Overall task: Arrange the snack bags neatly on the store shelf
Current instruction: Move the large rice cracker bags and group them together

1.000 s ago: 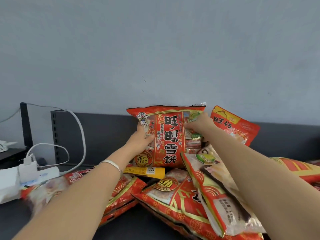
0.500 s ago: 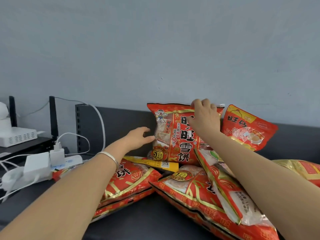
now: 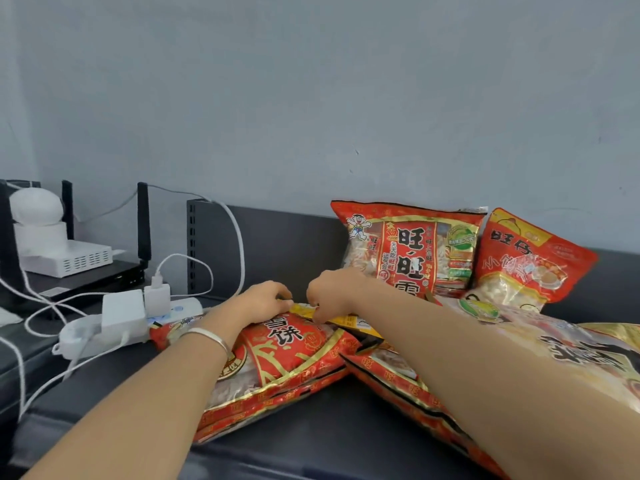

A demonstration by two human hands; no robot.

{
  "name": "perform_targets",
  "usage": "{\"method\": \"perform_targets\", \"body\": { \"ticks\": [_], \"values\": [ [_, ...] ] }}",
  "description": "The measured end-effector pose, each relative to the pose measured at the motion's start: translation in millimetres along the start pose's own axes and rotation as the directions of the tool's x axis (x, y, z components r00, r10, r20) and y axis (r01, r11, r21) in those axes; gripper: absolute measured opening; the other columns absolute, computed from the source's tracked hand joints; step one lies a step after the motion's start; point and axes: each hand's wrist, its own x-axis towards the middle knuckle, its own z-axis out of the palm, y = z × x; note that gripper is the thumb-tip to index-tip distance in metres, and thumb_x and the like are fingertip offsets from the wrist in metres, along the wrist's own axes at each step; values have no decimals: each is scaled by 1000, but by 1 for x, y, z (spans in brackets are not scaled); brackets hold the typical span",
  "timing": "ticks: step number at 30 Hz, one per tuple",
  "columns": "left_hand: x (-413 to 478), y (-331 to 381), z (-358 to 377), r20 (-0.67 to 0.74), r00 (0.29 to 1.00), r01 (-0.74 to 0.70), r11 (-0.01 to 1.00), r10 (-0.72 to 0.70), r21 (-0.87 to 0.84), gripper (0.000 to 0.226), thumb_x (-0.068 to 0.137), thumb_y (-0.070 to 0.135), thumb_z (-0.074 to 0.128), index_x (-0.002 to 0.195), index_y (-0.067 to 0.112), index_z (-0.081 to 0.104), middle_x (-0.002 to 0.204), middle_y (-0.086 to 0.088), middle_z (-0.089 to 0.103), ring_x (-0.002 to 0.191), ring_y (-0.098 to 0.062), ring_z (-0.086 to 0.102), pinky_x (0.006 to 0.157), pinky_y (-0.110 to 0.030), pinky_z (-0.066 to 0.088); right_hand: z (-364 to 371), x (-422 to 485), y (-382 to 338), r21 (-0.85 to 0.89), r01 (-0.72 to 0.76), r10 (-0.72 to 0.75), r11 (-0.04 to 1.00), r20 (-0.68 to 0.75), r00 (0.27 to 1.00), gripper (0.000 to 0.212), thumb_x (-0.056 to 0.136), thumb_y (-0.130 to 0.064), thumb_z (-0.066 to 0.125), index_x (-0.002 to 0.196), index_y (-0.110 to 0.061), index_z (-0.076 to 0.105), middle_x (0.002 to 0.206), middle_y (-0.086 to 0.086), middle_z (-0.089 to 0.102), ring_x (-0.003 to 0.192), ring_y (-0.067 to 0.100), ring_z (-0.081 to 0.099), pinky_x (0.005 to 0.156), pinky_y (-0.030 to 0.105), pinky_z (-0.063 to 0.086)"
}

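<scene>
A red snack bag lies flat on the dark shelf. My left hand grips its far top edge with curled fingers. My right hand is curled on the same edge just to the right, where a yellow packet lies against the bag. Behind my right hand another red snack bag stands upright against the shelf's back panel. A smaller red bag leans beside it. More red bags lie flat under my right forearm.
On the left sit a white power strip with plugged chargers, loose white cables, a black router and a white round device. A grey wall rises behind the shelf. Bare shelf surface shows in front of the bags.
Both hands have let go of the upright bag and dropped to the top edge of the flat red bag. The view has swung left, so the electronics show more.
</scene>
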Motion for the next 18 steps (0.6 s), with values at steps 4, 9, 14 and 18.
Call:
{"method": "perform_targets", "body": {
  "ticks": [4, 9, 14, 18],
  "values": [
    [-4, -3, 5, -80, 996, -30, 998, 25, -56, 34, 98, 28, 44, 130, 17, 52, 133, -4, 53, 120, -21, 50, 97, -31, 40, -2, 6, -11, -23, -65, 65, 998, 21, 998, 19, 86, -31, 57, 75, -20, 47, 71, -3, 49, 74, 20, 52, 63, 32, 41],
    [-6, -9, 8, -167, 986, -44, 986, 16, -163, 47, 99, 28, 42, 144, 20, 32, 143, -11, 40, 129, -25, 41, 106, -35, 34, 11, 8, -21, -43, -205, 200, 978, -109, 974, 19, 96, -18, 47, 108, -16, 61, 108, 6, 64, 97, 28, 62, 74, 36, 38],
    [-9, -7, 4, -231, 970, -18, 922, -78, -387, 71, 98, 36, 42, 151, 20, -3, 153, -15, 25, 138, -29, 31, 110, -39, 29, -6, 6, -3, 433, -339, 481, 835, -276, 832, 25, 99, -23, 42, 107, -15, 64, 105, 9, 66, 97, 31, 64, 74, 36, 44],
    [-13, 2, -3, -212, 970, -24, 817, -121, -577, 79, 96, 40, 46, 151, 19, -7, 154, -13, 25, 137, -28, 33, 103, -35, 34, -28, -4, 25, 868, -105, 626, 485, -260, 735, 28, 100, -30, 44, 85, -12, 60, 75, 3, 60, 79, 26, 58, 68, 31, 43]
  ]
}}
